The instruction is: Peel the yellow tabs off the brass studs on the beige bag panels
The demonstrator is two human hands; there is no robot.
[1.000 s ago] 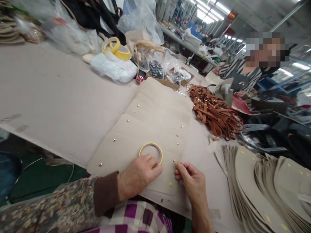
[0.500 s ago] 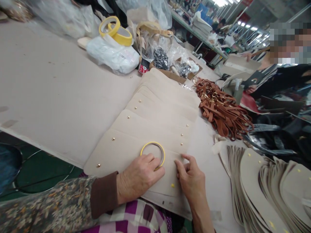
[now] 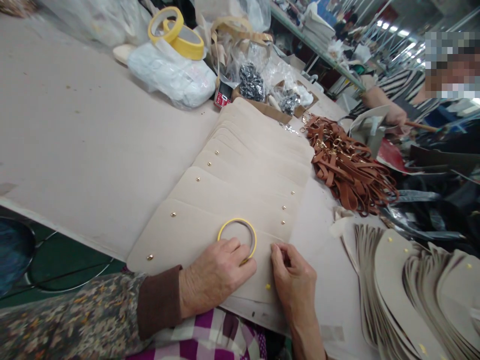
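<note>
My left hand [image 3: 219, 272] is closed on a narrow roll of yellow tape [image 3: 237, 220], its fingers inside and over the ring. The roll rests on the front of a fanned-out row of beige panels [image 3: 198, 227]. Small gold studs show along both sides of these panels, such as one stud [image 3: 150, 257] at the front left. My right hand [image 3: 294, 275] is at the panels' right edge, thumb and forefinger pinched together; whatever is between them is hidden. Just left of it, a small yellow tape piece [image 3: 267, 286] sticks to the frontmost panel.
Brown straps with gold clips [image 3: 348, 170] lie in a heap right of the panels. Stacks of beige pieces with yellow marks [image 3: 405, 280] stand at the right front. Thicker tape rolls [image 3: 189, 44] lie on a white plastic bag [image 3: 170, 75] behind. Another person's arm [image 3: 386, 105] shows at the far right.
My right forefinger has drawn in against the thumb, closing the pinch at the panel edge. My left hand stays on the tape roll. At the far right, the other person's arm has moved.
</note>
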